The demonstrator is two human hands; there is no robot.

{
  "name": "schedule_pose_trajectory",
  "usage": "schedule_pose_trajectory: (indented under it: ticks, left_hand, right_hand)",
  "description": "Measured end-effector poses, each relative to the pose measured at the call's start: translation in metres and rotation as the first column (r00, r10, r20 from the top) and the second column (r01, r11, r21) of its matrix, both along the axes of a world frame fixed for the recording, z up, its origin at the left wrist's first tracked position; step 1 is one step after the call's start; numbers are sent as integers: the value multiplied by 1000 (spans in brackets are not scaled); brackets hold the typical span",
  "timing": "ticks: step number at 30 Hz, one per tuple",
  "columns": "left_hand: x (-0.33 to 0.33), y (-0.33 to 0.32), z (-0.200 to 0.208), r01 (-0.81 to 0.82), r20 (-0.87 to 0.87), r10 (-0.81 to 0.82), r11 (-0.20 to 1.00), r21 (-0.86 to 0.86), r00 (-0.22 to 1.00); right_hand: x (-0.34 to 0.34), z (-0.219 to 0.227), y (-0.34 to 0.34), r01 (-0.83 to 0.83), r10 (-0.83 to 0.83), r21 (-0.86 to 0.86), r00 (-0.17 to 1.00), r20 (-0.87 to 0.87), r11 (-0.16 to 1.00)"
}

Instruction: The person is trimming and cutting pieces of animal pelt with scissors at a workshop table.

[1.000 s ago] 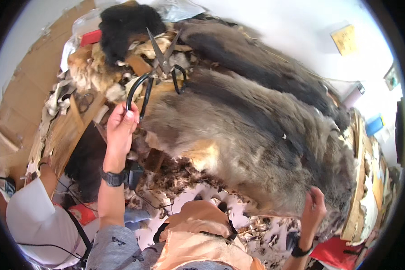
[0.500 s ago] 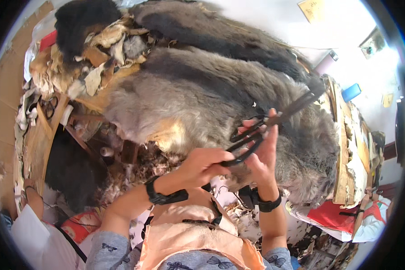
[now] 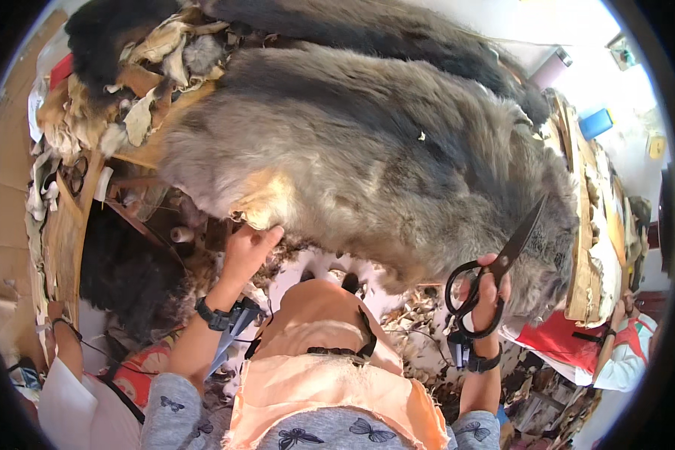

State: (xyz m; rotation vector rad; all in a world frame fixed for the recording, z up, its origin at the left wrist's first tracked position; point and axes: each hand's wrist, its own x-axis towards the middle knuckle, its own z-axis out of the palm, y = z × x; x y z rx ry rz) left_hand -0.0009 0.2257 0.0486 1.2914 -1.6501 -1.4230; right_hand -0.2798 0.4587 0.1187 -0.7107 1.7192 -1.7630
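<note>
Main item: grey-brown fur pelt (image 3: 352, 150), fur side up, spread across center of frame, dark stripe running along it, tan patch at its lower-left edge.

Left hand (image 3: 246, 255): left of center, right at that tan patch, touching the pelt's edge. Thumb sticks out to the right, other fingers bent and partly hidden at the edge. Can't tell if it's pinching or just resting there.

Right hand (image 3: 487, 296): lower right, clamped on the black-handled scissors (image 3: 508, 253). Fingers closed round the handle area just below the pivot, not spread. Blades together, tip pointing upper right, over the pelt's lower-right part in view; can't tell if the tip touches fur. Handle loops stick out left and below the hand.

Both wrists wear dark bands. Peach apron (image 3: 315, 375) at bottom center, between the forearms.

Further out: second dark pelt (image 3: 367, 26) along the top edge, behind the main one. Hide scraps (image 3: 157, 71) heaped upper left, next to black fur (image 3: 112, 34). White spool (image 3: 181, 235) left, below the main pelt's edge. Blue box (image 3: 596, 124) and pink cylinder (image 3: 550, 69) upper right. Wooden board (image 3: 583, 285) right, just past the pelt's end. Co-workers' arms at left and right rims.
</note>
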Motion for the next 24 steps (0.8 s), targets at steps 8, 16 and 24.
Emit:
schedule_pose_trajectory:
  ticks: [8,16,24]
  left_hand:
    - [-24,1,41,-141,-72,141,990,-1,987]
    - [-45,7,45,-38,-424,190,939,341,885]
    - [-47,3,55,187,-629,191,855,485,754]
  right_hand:
    - [7,-25,12,-300,390,358,896,-211,884]
    - [5,-35,-6,-623,744,452,651,-154,639]
    - [17,-44,-21,-776,895,523,443,52,354]
